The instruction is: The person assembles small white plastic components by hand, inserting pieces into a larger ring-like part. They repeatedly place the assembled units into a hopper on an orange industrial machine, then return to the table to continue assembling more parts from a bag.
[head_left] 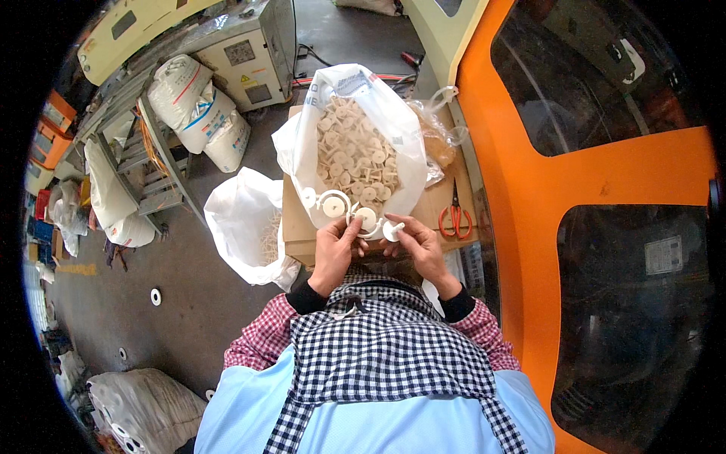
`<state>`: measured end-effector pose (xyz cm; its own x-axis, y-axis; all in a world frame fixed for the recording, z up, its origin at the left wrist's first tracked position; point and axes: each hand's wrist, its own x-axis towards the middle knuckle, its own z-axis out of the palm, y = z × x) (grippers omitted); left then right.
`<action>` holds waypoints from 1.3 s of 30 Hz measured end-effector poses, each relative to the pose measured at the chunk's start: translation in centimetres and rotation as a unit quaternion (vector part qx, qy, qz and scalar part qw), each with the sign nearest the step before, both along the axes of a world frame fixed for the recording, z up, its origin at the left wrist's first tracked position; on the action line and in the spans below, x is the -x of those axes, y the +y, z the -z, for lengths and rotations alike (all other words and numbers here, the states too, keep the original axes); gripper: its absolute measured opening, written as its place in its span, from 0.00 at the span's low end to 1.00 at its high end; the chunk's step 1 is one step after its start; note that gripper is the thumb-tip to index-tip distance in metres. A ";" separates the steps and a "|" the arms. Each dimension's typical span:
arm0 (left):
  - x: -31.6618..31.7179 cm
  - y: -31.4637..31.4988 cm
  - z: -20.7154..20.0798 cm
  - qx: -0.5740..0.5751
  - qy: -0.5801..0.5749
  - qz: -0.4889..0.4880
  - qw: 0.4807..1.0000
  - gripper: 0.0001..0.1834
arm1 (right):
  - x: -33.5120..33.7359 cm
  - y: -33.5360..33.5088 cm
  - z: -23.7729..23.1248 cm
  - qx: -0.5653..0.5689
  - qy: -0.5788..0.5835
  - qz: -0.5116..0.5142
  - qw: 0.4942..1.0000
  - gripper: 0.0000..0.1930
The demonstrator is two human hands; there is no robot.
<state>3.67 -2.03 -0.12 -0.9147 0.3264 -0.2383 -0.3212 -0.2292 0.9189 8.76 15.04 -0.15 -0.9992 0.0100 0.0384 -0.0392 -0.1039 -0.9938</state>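
Between my two hands is a white moulded plastic piece with several round discs joined by curved runners point(333, 204). My left hand point(338, 246) is closed, thumb and fingers pinching it beside a middle disc. At its right end, my right hand point(425, 248) grips a disc with a short stem point(392, 231) between thumb and fingers. Just beyond the hands, an open white bag point(412, 155) stands full of loose cream-white disc parts with stems point(355, 147). The piece's left end reaches over the bag's near edge.
Orange-handled scissors point(455, 218) lie on the cardboard box point(427, 208) under the bag. A clear plastic bag point(437, 140) sits behind them. To the left, another white bag point(240, 208) holds thin scraps. An orange machine point(522, 174) rises close on the right. Sacks point(200, 106) stand far left.
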 end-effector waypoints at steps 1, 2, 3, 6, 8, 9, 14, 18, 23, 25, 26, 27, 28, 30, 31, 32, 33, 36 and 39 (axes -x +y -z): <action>0.1 -0.1 0.0 -0.010 -0.017 0.005 1.000 0.12 | 0.0 -0.1 0.6 -0.052 0.046 0.024 0.997 0.12; 0.2 -0.2 0.1 -0.020 -0.035 0.009 0.999 0.12 | -0.2 -0.5 1.3 -0.104 0.091 0.047 0.989 0.11; 0.2 -0.3 0.2 -0.031 -0.052 0.013 0.998 0.12 | -0.2 -0.4 1.6 -0.154 0.111 0.052 0.980 0.10; 0.3 -0.5 1.0 -0.032 -0.074 0.017 0.997 0.11 | -0.3 0.5 2.0 -0.298 0.121 0.039 0.946 0.09; -0.3 -0.5 1.1 0.131 0.133 -0.020 0.982 0.10 | 0.6 0.0 1.8 -0.214 0.001 0.085 0.973 0.15; -0.7 -0.6 1.1 0.209 0.234 -0.038 0.949 0.09 | 1.4 0.1 2.6 -0.142 -0.076 0.085 0.983 0.17; 0.1 -1.3 1.3 0.319 0.537 -0.066 0.778 0.07 | 8.6 0.7 5.2 -0.142 -0.180 0.080 0.970 0.21; 1.5 -1.0 0.9 0.110 0.143 -0.035 0.983 0.11 | 9.3 0.2 2.0 -0.321 0.049 0.065 0.944 0.10; 1.2 -1.4 0.3 -0.009 0.020 0.070 0.997 0.13 | 4.7 -0.1 -2.6 -0.319 0.249 -0.101 0.909 0.10; 1.0 -1.4 -0.1 -0.015 -0.009 0.103 0.995 0.13 | 4.5 0.7 -2.5 -0.367 0.299 -0.102 0.875 0.09; 1.2 -1.7 0.6 0.064 0.063 0.093 0.992 0.12 | 4.3 0.8 -2.4 -0.386 0.272 -0.107 0.875 0.07; 1.5 -1.9 1.8 0.142 0.134 0.081 0.977 0.12 | 3.9 0.9 -2.3 -0.404 0.244 -0.112 0.874 0.05; 1.7 -1.9 2.5 0.218 0.203 0.067 0.952 0.11 | 3.5 0.9 -2.1 -0.422 0.216 -0.118 0.873 0.04; 1.1 -1.3 1.5 0.302 0.345 0.000 0.888 0.09 | 3.1 0.4 0.0 -0.216 0.020 -0.104 0.971 0.05; 1.0 -1.4 1.2 0.338 0.451 -0.008 0.826 0.10 | 3.2 0.1 0.8 -0.103 -0.078 -0.095 0.987 0.06; 1.0 -1.3 0.7 0.368 0.550 -0.016 0.750 0.11 | 3.4 0.0 1.4 -0.020 -0.130 -0.088 0.987 0.07; 0.9 -1.2 0.0 0.389 0.592 0.014 0.706 0.13 | 3.6 0.0 1.8 0.064 -0.179 -0.081 0.978 0.08; 0.9 -0.7 -0.9 0.390 0.656 0.018 0.646 0.12 | 6.1 0.3 5.4 0.152 -0.251 -0.088 0.952 0.10; 1.5 -0.2 0.0 0.380 0.505 -0.021 0.775 0.11 | 8.9 1.1 6.3 0.058 -0.299 -0.033 0.952 0.13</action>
